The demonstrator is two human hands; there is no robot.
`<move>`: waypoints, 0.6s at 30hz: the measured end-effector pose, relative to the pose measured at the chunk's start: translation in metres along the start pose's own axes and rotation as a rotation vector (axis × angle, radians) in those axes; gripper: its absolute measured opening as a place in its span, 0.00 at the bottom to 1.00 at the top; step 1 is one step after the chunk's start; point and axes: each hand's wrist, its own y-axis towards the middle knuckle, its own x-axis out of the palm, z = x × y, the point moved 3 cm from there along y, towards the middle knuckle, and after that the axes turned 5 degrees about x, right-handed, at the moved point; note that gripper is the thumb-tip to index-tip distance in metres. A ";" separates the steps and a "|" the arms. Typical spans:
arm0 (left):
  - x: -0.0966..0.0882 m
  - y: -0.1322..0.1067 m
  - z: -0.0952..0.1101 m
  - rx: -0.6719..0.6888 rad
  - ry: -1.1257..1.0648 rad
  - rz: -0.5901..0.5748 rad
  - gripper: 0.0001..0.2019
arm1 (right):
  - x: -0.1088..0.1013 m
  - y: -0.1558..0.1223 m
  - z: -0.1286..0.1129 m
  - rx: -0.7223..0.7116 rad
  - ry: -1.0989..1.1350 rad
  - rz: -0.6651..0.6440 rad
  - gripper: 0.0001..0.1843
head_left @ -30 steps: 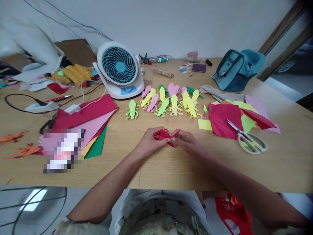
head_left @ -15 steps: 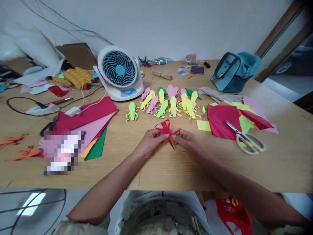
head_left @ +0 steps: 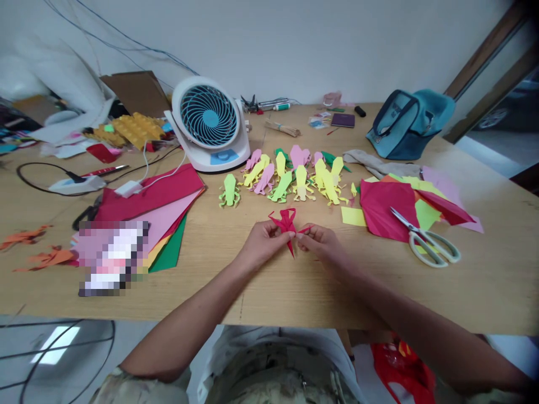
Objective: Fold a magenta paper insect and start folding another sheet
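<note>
Between my two hands, above the near middle of the table, is a red folded-paper figure point(head_left: 287, 220) with thin pointed limbs. My left hand point(head_left: 266, 242) pinches its body from the left, thumb in front. With thumb and fingers closed, my right hand point(head_left: 319, 242) grips a thin limb on the figure's right side. A long point of red paper hangs down below the left thumb. Just beyond the hands stand several folded-paper insects in yellow, pink and green, with a light green paper insect point(head_left: 229, 191) apart on the left.
Scissors point(head_left: 425, 238) lie on red paper point(head_left: 387, 210) at the right. A white fan point(head_left: 208, 123) and a blue bag point(head_left: 408, 123) stand farther back. Coloured sheets point(head_left: 168, 247), a pixelated phone-like object point(head_left: 113, 258) and orange paper figures point(head_left: 50, 258) lie at the left.
The red paper figure has turned slightly in my hands, its lower point swinging left. My right hand has shifted along to a limb. The whole view has moved a little.
</note>
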 end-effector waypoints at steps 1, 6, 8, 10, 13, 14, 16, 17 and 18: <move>-0.001 0.000 0.000 -0.003 0.010 0.015 0.14 | 0.001 -0.001 -0.001 -0.018 -0.014 -0.011 0.16; -0.003 -0.001 0.005 -0.077 0.031 0.040 0.16 | -0.009 -0.010 -0.018 -0.426 -0.277 0.250 0.11; -0.003 -0.002 0.007 -0.115 0.047 0.027 0.17 | -0.011 -0.016 -0.026 -0.672 -0.514 0.314 0.09; -0.002 -0.002 0.008 -0.129 0.019 0.008 0.16 | -0.011 -0.020 -0.029 -0.841 -0.722 0.310 0.07; 0.001 -0.002 0.008 -0.131 -0.096 -0.004 0.14 | -0.012 -0.023 -0.031 -0.949 -0.906 0.341 0.07; 0.001 -0.002 0.008 -0.138 -0.136 -0.004 0.15 | -0.012 -0.023 -0.032 -0.965 -0.940 0.357 0.07; 0.002 -0.003 0.008 -0.164 -0.202 -0.002 0.16 | -0.012 -0.025 -0.034 -0.981 -0.982 0.372 0.07; 0.003 -0.004 0.007 -0.181 -0.224 -0.003 0.17 | -0.013 -0.025 -0.035 -0.983 -0.994 0.376 0.07; 0.003 -0.004 0.007 -0.199 -0.238 -0.006 0.18 | -0.013 -0.026 -0.036 -0.985 -1.004 0.381 0.07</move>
